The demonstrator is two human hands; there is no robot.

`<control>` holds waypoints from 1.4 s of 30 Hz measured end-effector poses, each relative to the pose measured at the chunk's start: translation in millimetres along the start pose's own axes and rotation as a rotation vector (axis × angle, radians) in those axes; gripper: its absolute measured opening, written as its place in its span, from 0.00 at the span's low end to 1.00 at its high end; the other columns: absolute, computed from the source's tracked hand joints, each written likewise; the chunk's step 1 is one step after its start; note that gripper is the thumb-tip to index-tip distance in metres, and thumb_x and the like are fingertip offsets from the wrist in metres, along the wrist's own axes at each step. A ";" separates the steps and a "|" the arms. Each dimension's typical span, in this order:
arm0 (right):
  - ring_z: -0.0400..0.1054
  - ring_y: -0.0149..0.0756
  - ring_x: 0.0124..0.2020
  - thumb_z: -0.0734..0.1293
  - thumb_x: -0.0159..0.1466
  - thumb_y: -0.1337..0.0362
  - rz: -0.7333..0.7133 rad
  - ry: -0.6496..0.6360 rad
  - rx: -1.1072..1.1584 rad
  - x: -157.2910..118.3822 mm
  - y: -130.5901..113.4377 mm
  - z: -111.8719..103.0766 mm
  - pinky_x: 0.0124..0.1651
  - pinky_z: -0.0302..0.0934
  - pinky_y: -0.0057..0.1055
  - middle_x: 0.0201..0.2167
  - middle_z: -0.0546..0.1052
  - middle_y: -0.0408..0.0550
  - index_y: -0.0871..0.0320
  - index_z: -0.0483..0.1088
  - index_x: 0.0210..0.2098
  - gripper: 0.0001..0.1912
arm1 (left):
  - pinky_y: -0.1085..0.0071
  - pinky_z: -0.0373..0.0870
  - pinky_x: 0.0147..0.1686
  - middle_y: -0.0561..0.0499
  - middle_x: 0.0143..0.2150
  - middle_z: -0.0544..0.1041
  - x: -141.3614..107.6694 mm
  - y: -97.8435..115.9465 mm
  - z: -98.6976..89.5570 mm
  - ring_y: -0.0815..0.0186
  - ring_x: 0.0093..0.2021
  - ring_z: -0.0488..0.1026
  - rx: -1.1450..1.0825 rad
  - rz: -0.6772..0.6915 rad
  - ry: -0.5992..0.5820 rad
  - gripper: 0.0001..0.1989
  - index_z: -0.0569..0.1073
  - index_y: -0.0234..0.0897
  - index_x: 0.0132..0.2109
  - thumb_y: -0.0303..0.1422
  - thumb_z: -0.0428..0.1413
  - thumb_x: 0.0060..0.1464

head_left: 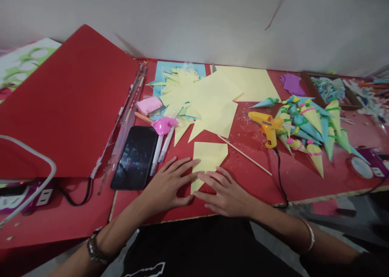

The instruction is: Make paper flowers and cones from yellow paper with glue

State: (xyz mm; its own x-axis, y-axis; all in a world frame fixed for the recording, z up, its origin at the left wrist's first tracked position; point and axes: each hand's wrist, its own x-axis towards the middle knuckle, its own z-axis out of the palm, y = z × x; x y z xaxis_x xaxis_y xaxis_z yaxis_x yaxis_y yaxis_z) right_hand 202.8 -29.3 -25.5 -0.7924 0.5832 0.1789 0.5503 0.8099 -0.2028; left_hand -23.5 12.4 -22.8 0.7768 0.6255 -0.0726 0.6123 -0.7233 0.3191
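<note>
A pale yellow piece of paper (209, 153) lies flat on the red table in front of me, narrowing toward the near edge. My left hand (173, 183) rests flat with fingers stretched over its left side. From the right, my right hand (223, 191) lies on the lower part of the same paper, fingers spread, and its fingertips meet those of the left hand. Just beyond the paper is a stack of yellow paper sheets (212, 103). A thin wooden stick (246, 155) lies to the right of the paper.
On the right, a yellow glue gun (264, 127) with a black cord stands beside a heap of yellow and blue paper cones (310, 119). Left of my hands are a black phone (134, 157), white pens (161, 149) and pink clay packets (164, 125). A large red board (69, 107) covers the left side.
</note>
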 end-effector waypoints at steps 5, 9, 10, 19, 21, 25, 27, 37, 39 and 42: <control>0.51 0.42 0.56 0.59 0.62 0.56 0.088 -0.004 0.011 -5.7 10.4 -4.7 0.58 0.45 0.46 0.57 0.62 0.49 0.46 0.65 0.50 0.17 | 0.55 0.48 0.58 0.53 0.65 0.54 0.1 -1.3 0.7 0.57 0.61 0.54 0.010 0.017 0.001 0.28 0.58 0.51 0.59 0.43 0.52 0.50; 0.51 0.44 0.56 0.60 0.62 0.58 0.211 0.036 -0.013 -14.0 24.3 -10.6 0.58 0.47 0.46 0.57 0.61 0.51 0.47 0.67 0.49 0.16 | 0.55 0.46 0.59 0.53 0.64 0.54 -0.3 -1.7 0.8 0.58 0.60 0.54 0.007 0.023 -0.001 0.30 0.55 0.54 0.60 0.43 0.52 0.50; 0.51 0.45 0.56 0.60 0.62 0.58 0.231 0.049 -0.025 -15.7 27.3 -11.8 0.57 0.47 0.47 0.56 0.61 0.52 0.48 0.68 0.49 0.16 | 0.55 0.46 0.59 0.54 0.64 0.54 -0.3 -1.5 0.6 0.58 0.60 0.55 0.006 0.023 -0.001 0.30 0.54 0.54 0.60 0.43 0.52 0.50; 0.55 0.46 0.54 0.60 0.62 0.60 0.307 0.121 -0.143 -22.3 43.5 -17.1 0.55 0.53 0.46 0.53 0.65 0.53 0.52 0.71 0.45 0.14 | 0.54 0.46 0.59 0.55 0.65 0.53 -0.8 -0.3 -1.5 0.57 0.61 0.53 -0.003 0.006 -0.020 0.30 0.55 0.54 0.60 0.40 0.52 0.49; 0.56 0.45 0.54 0.60 0.62 0.61 0.304 0.115 -0.169 -22.0 45.1 -17.1 0.54 0.54 0.46 0.52 0.67 0.53 0.54 0.71 0.45 0.14 | 0.54 0.46 0.59 0.54 0.65 0.52 -0.9 -1.0 -1.2 0.57 0.61 0.53 0.004 0.014 -0.022 0.31 0.54 0.53 0.61 0.40 0.52 0.50; 0.57 0.45 0.54 0.59 0.62 0.64 0.256 0.098 -0.223 -20.5 45.0 -16.0 0.54 0.54 0.44 0.54 0.67 0.53 0.57 0.71 0.44 0.14 | 0.53 0.45 0.59 0.52 0.65 0.51 -1.1 -1.0 -0.9 0.56 0.62 0.52 0.020 0.040 -0.028 0.32 0.52 0.51 0.62 0.41 0.51 0.50; 0.58 0.45 0.55 0.58 0.62 0.65 0.249 0.093 -0.261 -20.5 44.8 -16.0 0.54 0.55 0.44 0.55 0.66 0.55 0.59 0.70 0.45 0.15 | 0.52 0.46 0.59 0.51 0.65 0.52 -1.1 0.0 -1.2 0.56 0.62 0.52 0.022 0.041 -0.027 0.32 0.52 0.50 0.62 0.40 0.52 0.50; 0.59 0.45 0.53 0.60 0.62 0.64 0.462 0.008 -0.022 -14.6 49.3 -17.9 0.52 0.58 0.42 0.53 0.66 0.58 0.62 0.66 0.50 0.17 | 0.52 0.47 0.58 0.48 0.65 0.53 -2.0 1.2 -5.5 0.54 0.62 0.52 0.007 0.052 -0.019 0.33 0.53 0.46 0.61 0.39 0.53 0.48; 0.60 0.46 0.51 0.62 0.61 0.62 0.504 0.012 0.022 -8.7 48.5 -16.0 0.51 0.58 0.42 0.50 0.67 0.57 0.62 0.64 0.50 0.19 | 0.52 0.48 0.58 0.47 0.65 0.53 -2.2 1.4 -7.5 0.54 0.62 0.51 0.005 0.053 -0.034 0.33 0.53 0.46 0.61 0.39 0.53 0.48; 0.61 0.46 0.49 0.64 0.59 0.63 0.579 0.016 0.060 0.8 47.8 -16.6 0.50 0.57 0.43 0.47 0.67 0.55 0.60 0.67 0.41 0.12 | 0.54 0.50 0.58 0.47 0.64 0.54 -1.6 3.9 -9.9 0.54 0.62 0.51 0.010 0.040 -0.044 0.32 0.54 0.45 0.61 0.41 0.53 0.49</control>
State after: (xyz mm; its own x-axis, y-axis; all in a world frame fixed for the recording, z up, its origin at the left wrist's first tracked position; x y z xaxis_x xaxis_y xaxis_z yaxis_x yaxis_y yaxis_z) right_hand 232.8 10.9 -19.1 -0.3627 0.9312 0.0370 0.8766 0.3544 -0.3256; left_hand -23.8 11.5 -12.0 0.8061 0.5829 -0.1018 0.5821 -0.7504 0.3132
